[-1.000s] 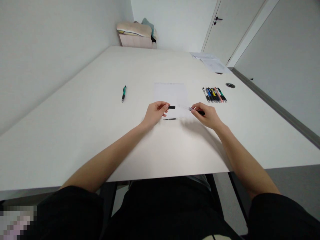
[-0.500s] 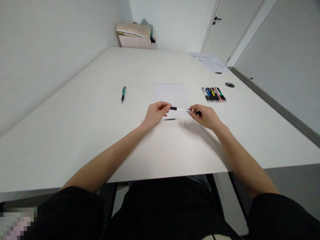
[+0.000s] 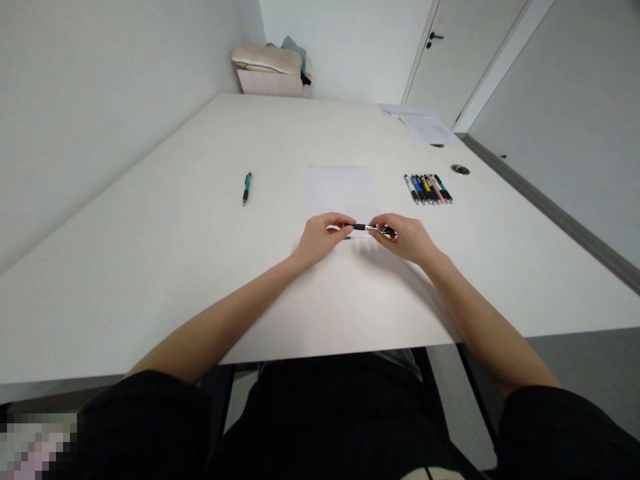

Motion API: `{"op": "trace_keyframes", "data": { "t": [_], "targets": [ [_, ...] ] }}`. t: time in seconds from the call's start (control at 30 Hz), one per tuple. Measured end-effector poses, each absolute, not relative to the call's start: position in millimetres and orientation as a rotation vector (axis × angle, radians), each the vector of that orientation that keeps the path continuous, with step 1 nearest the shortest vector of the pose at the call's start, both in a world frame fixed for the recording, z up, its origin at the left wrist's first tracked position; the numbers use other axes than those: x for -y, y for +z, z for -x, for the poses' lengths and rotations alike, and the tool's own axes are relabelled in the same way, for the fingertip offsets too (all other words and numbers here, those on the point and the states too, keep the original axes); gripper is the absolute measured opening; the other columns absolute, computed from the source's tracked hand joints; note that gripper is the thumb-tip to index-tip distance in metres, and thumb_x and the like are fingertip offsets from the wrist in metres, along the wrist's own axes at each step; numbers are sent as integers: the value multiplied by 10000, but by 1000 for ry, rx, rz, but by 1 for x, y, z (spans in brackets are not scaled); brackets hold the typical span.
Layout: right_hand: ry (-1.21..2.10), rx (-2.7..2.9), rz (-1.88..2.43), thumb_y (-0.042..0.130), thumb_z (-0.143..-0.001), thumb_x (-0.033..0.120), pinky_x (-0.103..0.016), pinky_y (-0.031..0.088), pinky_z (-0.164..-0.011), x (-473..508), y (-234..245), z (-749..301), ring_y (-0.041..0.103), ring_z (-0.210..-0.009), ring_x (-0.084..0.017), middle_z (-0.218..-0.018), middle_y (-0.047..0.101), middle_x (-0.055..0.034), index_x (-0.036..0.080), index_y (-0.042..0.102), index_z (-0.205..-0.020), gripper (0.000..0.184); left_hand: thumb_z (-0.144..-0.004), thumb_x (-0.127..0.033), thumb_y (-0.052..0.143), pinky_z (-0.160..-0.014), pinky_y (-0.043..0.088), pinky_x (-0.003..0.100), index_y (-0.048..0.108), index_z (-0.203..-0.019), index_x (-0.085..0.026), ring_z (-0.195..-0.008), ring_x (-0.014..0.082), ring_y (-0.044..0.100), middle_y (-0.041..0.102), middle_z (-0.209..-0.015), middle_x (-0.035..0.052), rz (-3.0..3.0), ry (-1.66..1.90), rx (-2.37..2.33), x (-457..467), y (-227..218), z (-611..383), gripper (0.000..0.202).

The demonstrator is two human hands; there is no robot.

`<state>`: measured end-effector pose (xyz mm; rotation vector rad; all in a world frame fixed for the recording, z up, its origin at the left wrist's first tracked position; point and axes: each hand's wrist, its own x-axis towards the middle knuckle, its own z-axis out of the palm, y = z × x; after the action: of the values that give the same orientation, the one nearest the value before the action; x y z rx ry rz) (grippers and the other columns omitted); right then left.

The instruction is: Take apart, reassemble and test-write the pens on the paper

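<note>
A pen (image 3: 360,227) is held level between my two hands, just above the table. My left hand (image 3: 324,233) pinches the tip end of its black grip section. My right hand (image 3: 403,237) has its fingers closed around the rear barrel, which shows dark and shiny between the fingers. The two parts now sit close together, though whether they are joined I cannot tell. Below the pen, a thin refill (image 3: 347,238) lies on the table, partly hidden by my hands. Just beyond them is a white sheet of paper (image 3: 340,187) with faint writing along its top.
A green pen (image 3: 247,189) lies alone on the left of the white table (image 3: 175,280). To the right is a row of several coloured pens (image 3: 427,189). Loose papers (image 3: 423,125) and a round metal fitting (image 3: 460,170) are at the far right.
My hands have drawn closer together and slightly lower. The pale length showing between the black grip and the rear barrel is now covered. My left hand now hides part of the refill.
</note>
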<state>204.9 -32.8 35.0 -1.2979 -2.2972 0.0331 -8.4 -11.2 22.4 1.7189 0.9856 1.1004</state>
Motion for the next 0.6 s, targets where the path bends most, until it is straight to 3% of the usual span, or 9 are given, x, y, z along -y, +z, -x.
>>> {"op": "trace_keyframes", "data": {
  "t": [0.3,0.6],
  "targets": [
    [-122,2343,1214,489,-894,333,-250,400,-611,29,33,-210,594,-635,-135,-847,702,-28,215,630,-974,200,-720,-258,652,-759,542,279,723,-832,-164,-786,146,647,716,-884,56,-1743,1165,-945,12,17,7,163],
    [-162,2336,1224,503,-890,345,-250,403,-608,30,34,-210,608,-632,-139,-842,715,-19,221,652,-963,207,-742,-286,639,-688,518,248,723,-836,-167,-700,130,641,722,-801,34,-1724,1114,-1000,15,20,5,173]
  ]
}}
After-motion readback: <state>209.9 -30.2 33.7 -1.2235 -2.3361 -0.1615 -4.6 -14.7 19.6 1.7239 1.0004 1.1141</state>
